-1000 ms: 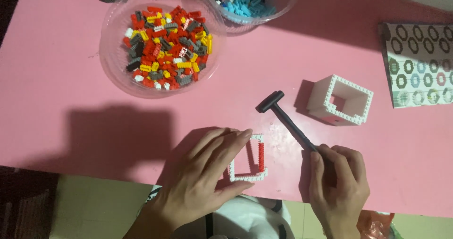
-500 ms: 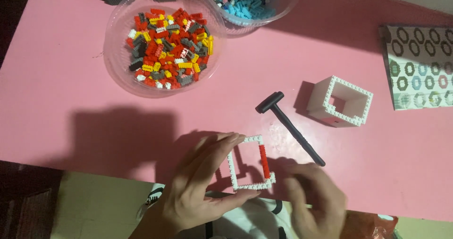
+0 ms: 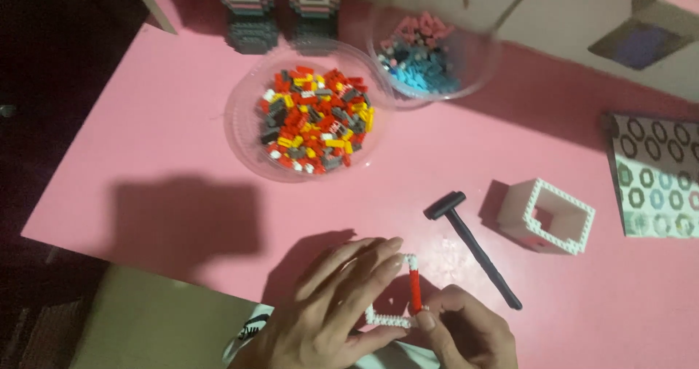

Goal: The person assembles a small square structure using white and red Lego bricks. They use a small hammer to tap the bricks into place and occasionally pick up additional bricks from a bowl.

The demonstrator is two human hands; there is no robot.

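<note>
A small square frame (image 3: 405,303) of white bricks with one red side rests at the pink table's (image 3: 175,158) near edge. My left hand (image 3: 331,303) grips its left side, fingers curled over the top. On the frame's right lower corner sits my right hand (image 3: 466,332), its thumb pressing by the red side. A small black hammer (image 3: 472,245) lies loose on the table just right of both hands. Beyond the hammer stands a hollow white brick box (image 3: 547,216).
A clear bowl (image 3: 247,150) of red, yellow, grey and white bricks sits at the back centre. Behind it is a second clear bowl (image 3: 473,70) with blue and pink bricks. A patterned sheet (image 3: 655,176) lies at the right edge. Brick models (image 3: 277,5) stand at the back.
My right hand let go of the hammer, which now lies on the table, and moved onto the frame. The view has tilted, showing more of the table's far side.
</note>
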